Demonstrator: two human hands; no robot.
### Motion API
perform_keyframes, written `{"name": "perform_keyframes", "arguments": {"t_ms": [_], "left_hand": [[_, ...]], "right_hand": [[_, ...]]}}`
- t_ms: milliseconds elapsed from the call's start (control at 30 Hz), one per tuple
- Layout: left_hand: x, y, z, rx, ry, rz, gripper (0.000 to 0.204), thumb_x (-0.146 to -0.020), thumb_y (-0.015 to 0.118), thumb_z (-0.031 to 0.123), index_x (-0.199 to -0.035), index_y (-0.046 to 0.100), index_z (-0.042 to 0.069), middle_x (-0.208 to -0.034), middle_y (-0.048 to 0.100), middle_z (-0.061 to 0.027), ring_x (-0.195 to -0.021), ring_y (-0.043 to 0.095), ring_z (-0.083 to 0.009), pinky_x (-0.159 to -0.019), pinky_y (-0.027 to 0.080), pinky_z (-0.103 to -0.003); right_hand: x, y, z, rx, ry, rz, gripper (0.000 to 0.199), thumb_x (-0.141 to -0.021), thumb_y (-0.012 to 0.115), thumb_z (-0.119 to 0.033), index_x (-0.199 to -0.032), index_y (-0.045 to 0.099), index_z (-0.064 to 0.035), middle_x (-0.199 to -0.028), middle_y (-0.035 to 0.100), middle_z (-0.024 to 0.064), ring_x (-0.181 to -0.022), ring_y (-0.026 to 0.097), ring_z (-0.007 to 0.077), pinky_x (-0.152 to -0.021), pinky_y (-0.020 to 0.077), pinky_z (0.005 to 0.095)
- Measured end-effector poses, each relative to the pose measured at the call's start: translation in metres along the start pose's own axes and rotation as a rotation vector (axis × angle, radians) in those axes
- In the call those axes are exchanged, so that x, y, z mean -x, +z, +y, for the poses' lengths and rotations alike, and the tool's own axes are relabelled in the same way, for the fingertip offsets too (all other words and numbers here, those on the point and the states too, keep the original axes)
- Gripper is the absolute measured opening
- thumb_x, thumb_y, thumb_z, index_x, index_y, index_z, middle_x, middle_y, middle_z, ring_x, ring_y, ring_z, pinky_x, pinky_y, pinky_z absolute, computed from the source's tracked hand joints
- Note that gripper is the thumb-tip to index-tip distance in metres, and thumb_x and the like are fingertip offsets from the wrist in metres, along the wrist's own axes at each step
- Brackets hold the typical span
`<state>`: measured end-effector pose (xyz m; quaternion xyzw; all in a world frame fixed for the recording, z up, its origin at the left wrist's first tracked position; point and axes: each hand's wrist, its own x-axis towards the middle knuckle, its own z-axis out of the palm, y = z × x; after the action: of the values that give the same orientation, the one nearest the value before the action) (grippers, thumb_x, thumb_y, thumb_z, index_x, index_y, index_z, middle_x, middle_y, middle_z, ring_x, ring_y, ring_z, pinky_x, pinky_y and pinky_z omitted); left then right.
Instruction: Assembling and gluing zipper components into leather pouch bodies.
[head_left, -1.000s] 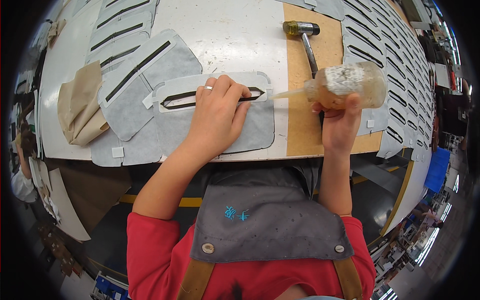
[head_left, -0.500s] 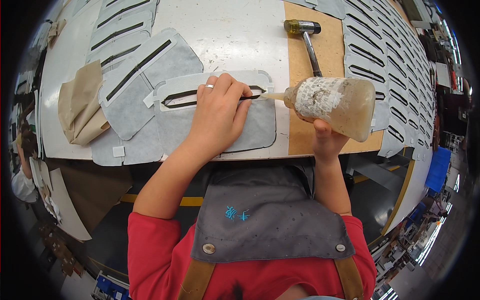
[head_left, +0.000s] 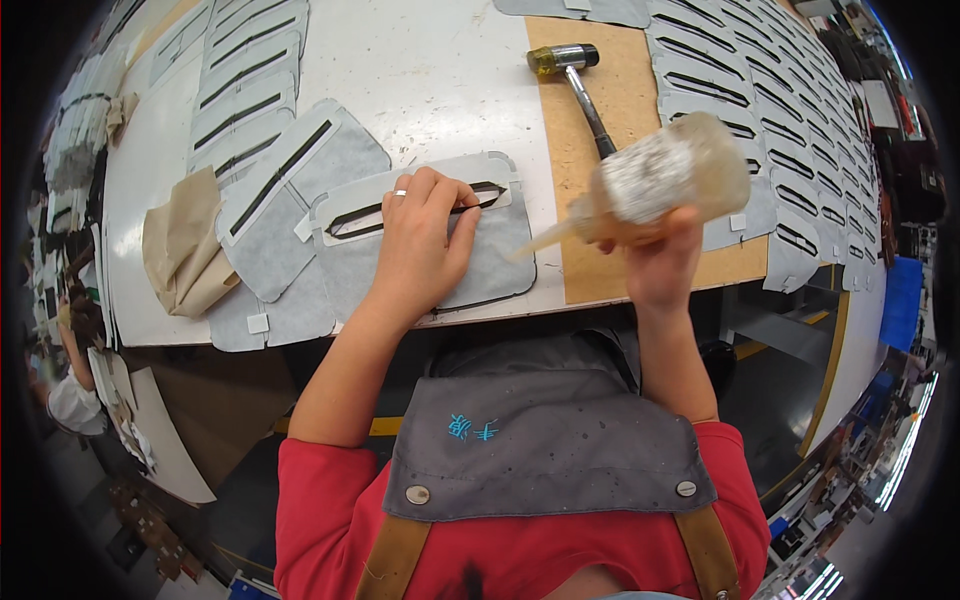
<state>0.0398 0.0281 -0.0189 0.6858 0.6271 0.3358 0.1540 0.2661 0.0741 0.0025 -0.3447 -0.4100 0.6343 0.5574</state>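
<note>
My left hand (head_left: 425, 235) rests on a grey panel (head_left: 490, 265) near the table's front edge. Its fingers are bent, with thumb and fingertips pinched at the black-edged slot (head_left: 355, 218) in the panel's pale strip. A ring is on one finger. My right hand (head_left: 668, 262) is wrapped from below round a cloudy squeeze bottle (head_left: 725, 165) with a worn label and a narrow nozzle. The bottle lies tilted in the air, its nozzle pointing left and down over the panel's right side, apart from the slot. Motion blurs the bottle.
A mallet (head_left: 585, 100) with a yellow and a black face lies on a tan board (head_left: 560, 190). Overlapping slotted panels (head_left: 775, 110) cover the right side. More panels (head_left: 240, 90) and crumpled brown paper (head_left: 185, 245) lie at left. Another person's sleeve (head_left: 75, 403) shows far left.
My right hand has drawn the bottle's nozzle away from the slot's right end, and the nozzle now dips lower. My left hand stays at the slot. The whole view has shifted slightly.
</note>
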Motion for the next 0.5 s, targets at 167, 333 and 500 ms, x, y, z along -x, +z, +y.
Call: {"name": "perform_keyframes", "arguments": {"t_ms": [167, 333, 500], "left_hand": [[-0.001, 0.002, 0.002, 0.0, 0.049, 0.003, 0.011, -0.079, 0.063, 0.004, -0.089, 0.059, 0.004, -0.09, 0.053, -0.0098, -0.088, 0.05, -0.0289, -0.079, 0.037, -0.039], [0.0, -0.003, 0.004, -0.039, 0.02, -0.021, 0.01, -0.08, 0.061, 0.001, -0.089, 0.058, 0.003, -0.09, 0.053, -0.0113, -0.088, 0.05, -0.03, -0.081, 0.037, -0.04], [0.0, -0.006, 0.003, -0.105, 0.009, -0.05, 0.009, -0.08, 0.06, 0.0, -0.088, 0.056, 0.002, -0.091, 0.054, -0.0113, -0.09, 0.049, -0.0293, -0.083, 0.036, -0.039]], "right_hand": [[-0.033, -0.074, -0.061, -0.153, 0.004, 0.21, 0.069, -0.087, 0.054, -0.065, -0.128, 0.049, -0.0091, -0.099, 0.066, 0.008, -0.076, 0.065, 0.0183, -0.043, 0.0447, 0.0235], [-0.019, -0.128, -0.112, 0.834, -0.088, 0.403, 0.067, -0.087, 0.054, -0.064, -0.118, 0.057, -0.0058, -0.087, 0.067, 0.0066, -0.069, 0.065, 0.0184, -0.046, 0.045, 0.0262], [-0.008, -0.123, -0.096, 1.91, -0.201, 0.351, 0.057, -0.081, 0.071, -0.039, -0.125, 0.059, -0.0049, -0.1, 0.066, 0.0114, -0.089, 0.06, 0.032, -0.083, 0.0467, 0.0417]]}}
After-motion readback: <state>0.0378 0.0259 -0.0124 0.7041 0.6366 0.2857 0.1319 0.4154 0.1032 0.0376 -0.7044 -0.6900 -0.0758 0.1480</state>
